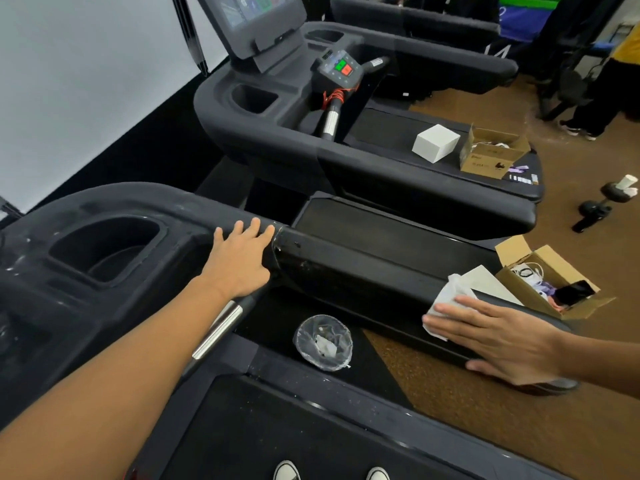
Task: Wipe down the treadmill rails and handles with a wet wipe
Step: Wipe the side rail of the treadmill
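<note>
At the long black treadmill rail's point(363, 268) far end, the right hand point(498, 337) presses the white wet wipe point(446, 299) flat, nearer than the left hand point(239, 261), open and resting at the console end.

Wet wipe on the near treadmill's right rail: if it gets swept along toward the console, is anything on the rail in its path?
Only the left hand, resting flat on the rail near the console. Between it and the wet wipe under the right hand, the rail looks bare.
</note>
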Tool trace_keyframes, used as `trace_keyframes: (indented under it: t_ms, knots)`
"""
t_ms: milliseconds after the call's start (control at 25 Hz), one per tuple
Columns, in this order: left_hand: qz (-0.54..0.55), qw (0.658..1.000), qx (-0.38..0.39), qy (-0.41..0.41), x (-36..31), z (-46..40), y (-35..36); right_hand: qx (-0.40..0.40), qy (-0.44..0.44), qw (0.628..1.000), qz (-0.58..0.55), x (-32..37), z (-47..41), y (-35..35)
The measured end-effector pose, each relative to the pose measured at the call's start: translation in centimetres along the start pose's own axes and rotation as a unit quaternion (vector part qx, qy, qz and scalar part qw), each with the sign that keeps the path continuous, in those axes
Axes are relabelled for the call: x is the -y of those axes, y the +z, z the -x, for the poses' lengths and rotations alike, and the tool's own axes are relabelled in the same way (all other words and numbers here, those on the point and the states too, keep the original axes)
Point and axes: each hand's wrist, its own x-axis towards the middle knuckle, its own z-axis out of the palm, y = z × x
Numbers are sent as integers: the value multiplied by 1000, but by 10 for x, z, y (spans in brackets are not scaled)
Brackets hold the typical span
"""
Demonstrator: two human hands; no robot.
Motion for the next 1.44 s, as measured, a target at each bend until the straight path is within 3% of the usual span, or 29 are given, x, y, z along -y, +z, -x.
trace_keyframes:
  t_ms: [280, 560, 720, 920, 1080, 1240, 1440]
  knots:
    - [29, 999, 41, 1, 6, 4, -9, -44, -82, 995, 46, 15, -143, -52]
    - [0, 999, 51, -16, -3, 4, -8, -42, -11, 998, 52, 40, -237, -85]
    - [-5, 998, 61, -26, -4, 3, -11, -53, 29, 998, -3, 34, -198, -79]
    - [-7, 997, 63, -35, -8, 0, -12, -69, 77, 993, -50, 30, -82, -49]
    - [-5, 997, 63, -47, -10, -2, -12, -25, 104, 993, -45, 32, 6, -13]
    - [-3, 996, 72, -52, -15, -2, -16, 49, 70, 996, -37, 13, 50, 13]
    - [-15, 996, 78, -46, -19, -4, -22, 43, -63, 997, -12, -6, 1, -10]
